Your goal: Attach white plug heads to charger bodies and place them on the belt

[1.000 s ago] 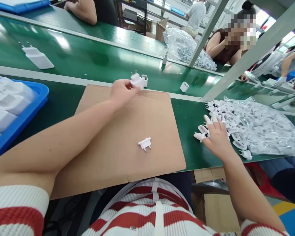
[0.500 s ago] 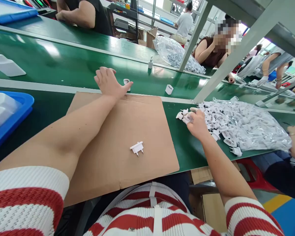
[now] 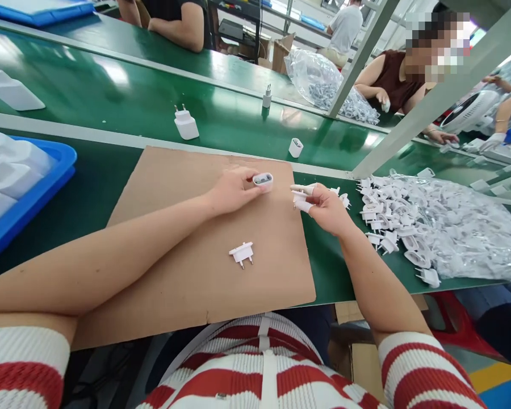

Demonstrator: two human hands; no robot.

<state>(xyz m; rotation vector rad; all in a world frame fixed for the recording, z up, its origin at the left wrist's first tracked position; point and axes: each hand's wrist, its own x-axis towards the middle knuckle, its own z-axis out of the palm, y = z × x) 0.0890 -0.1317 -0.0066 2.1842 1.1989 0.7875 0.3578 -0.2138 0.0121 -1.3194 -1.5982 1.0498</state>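
Note:
My left hand [image 3: 232, 190] pinches a small white charger shell [image 3: 263, 181] just above the brown cardboard sheet [image 3: 187, 267]. A little to its right, my right hand [image 3: 323, 204] is closed on a white plug piece [image 3: 300, 190], held near the cardboard's right edge. Another white plug piece [image 3: 242, 253] with two pins lies loose on the cardboard in front of me. A heap of white plug pieces [image 3: 387, 216] spills from a clear plastic bag [image 3: 455, 227] at the right.
An assembled white charger [image 3: 185, 124], a shell [image 3: 295, 147] and an upright charger [image 3: 266, 97] sit on the green belt [image 3: 132, 96] beyond the cardboard. A blue tray [image 3: 34, 193] of white parts is at the left. Other people work across the belt and at the right.
My left hand has drawn back from the belt with a charger shell, leaving an assembled charger there. My right hand has come from the heap with a plug piece toward the cardboard.

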